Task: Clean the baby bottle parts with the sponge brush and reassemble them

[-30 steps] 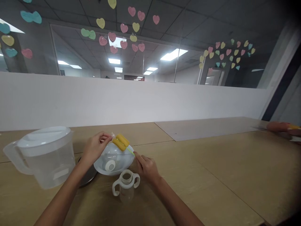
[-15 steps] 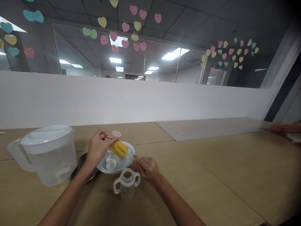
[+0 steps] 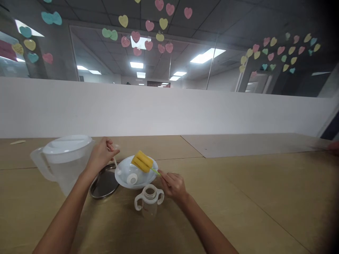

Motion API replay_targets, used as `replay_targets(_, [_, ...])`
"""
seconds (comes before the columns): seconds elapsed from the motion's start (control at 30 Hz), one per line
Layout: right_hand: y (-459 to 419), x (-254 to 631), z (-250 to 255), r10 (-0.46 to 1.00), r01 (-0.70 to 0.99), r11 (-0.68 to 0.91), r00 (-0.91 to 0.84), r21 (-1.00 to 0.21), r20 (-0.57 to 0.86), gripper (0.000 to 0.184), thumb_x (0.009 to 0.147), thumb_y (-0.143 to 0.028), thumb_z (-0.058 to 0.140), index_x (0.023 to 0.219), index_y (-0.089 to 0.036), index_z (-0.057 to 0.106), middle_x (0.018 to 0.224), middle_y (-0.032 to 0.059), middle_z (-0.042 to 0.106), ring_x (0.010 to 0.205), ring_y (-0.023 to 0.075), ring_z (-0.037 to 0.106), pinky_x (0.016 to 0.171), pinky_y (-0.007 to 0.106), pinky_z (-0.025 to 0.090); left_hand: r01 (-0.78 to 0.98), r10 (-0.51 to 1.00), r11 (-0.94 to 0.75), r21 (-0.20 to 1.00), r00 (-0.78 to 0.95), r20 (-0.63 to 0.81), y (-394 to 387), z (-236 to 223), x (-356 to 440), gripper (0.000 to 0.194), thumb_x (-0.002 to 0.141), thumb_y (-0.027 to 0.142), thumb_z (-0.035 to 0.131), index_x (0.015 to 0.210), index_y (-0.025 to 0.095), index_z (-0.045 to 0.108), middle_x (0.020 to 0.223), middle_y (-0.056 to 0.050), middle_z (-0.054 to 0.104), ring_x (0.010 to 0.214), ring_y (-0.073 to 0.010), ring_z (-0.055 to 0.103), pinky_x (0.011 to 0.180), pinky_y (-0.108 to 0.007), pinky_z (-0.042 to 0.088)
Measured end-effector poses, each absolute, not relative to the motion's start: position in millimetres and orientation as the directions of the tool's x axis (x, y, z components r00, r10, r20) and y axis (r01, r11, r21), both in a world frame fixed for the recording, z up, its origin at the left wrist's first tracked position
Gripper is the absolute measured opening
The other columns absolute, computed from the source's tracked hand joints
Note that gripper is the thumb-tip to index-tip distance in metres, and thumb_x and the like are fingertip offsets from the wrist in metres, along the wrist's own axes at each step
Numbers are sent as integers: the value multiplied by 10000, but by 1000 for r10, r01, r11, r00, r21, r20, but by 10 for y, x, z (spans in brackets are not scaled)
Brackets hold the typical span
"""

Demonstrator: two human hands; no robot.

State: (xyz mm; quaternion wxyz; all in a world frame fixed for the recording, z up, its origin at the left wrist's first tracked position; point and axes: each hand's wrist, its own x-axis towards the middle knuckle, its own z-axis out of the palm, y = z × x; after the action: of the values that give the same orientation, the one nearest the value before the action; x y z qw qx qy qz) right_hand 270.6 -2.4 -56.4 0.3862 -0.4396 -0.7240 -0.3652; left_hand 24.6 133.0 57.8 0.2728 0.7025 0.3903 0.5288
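Observation:
My right hand (image 3: 173, 185) grips the green handle of a yellow sponge brush (image 3: 142, 161), whose head is over a white bowl (image 3: 152, 180). Near the bowl's left rim, my left hand (image 3: 103, 151) pinches a thin white straw (image 3: 115, 162); its thicker lower end hangs at the rim. A white ring-shaped cap (image 3: 131, 179) lies inside the bowl. In front of the bowl stands a clear, uncapped baby bottle (image 3: 149, 204) with two white handles, close to my right hand. A small translucent piece behind my left fingers is partly hidden.
A lidded translucent pitcher (image 3: 66, 155) stands at the left, partly behind my left forearm. Beside it, a round dark metal tray (image 3: 104, 183) rests on the wooden table (image 3: 225, 204). Another person's hand (image 3: 333, 146) shows blurred at the right edge.
My left hand has left the sponge head and moved left, now pinching the straw. The sponge brush has stayed in my right hand. The whole view has shifted slightly.

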Motion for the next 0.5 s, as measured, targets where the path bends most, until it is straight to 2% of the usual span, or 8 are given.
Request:
replay_targets(0.07, [-18,2703,-562,352,915,359,-313,182,882,291,857,-135,464,1127,-122,571,547,-12,536,472,89,445,478,235,319,524,834,-534,664,199,514,1393,566,128,330,640,323,619,872,193,423,660,36,556,536,-152,587,475,-239,447])
replay_targets(0.13, [-15,2699,-562,359,910,372,-325,186,875,289,861,-135,453,1123,-117,574,550,-10,535,477,89,453,480,234,328,758,841,-481,439,259,474,1429,530,70,281,679,227,561,920,176,428,684,3,586,627,-179,610,535,-248,435])
replay_targets(0.23, [-15,2696,-564,372,912,367,-327,186,868,288,871,-146,435,1118,-122,582,545,-10,531,470,86,456,477,232,333,915,888,-363,178,282,363,1453,450,70,325,683,151,527,993,145,431,783,-77,629,776,-223,623,594,-260,414])
replay_targets(0.37, [-15,2695,-561,369,915,361,-318,181,873,290,873,-154,437,1122,-124,584,552,-6,542,474,85,473,478,231,338,939,917,-340,53,318,241,1508,326,84,396,639,139,561,1019,109,452,950,-175,623,924,-293,600,647,-284,421])
replay_targets(0.5, [-13,2693,-557,380,914,361,-325,184,866,279,879,-152,437,1113,-116,585,548,-6,544,470,83,469,475,230,332,925,917,-376,50,364,162,1598,206,62,406,592,111,588,985,84,490,1033,-216,597,996,-324,574,706,-304,434])
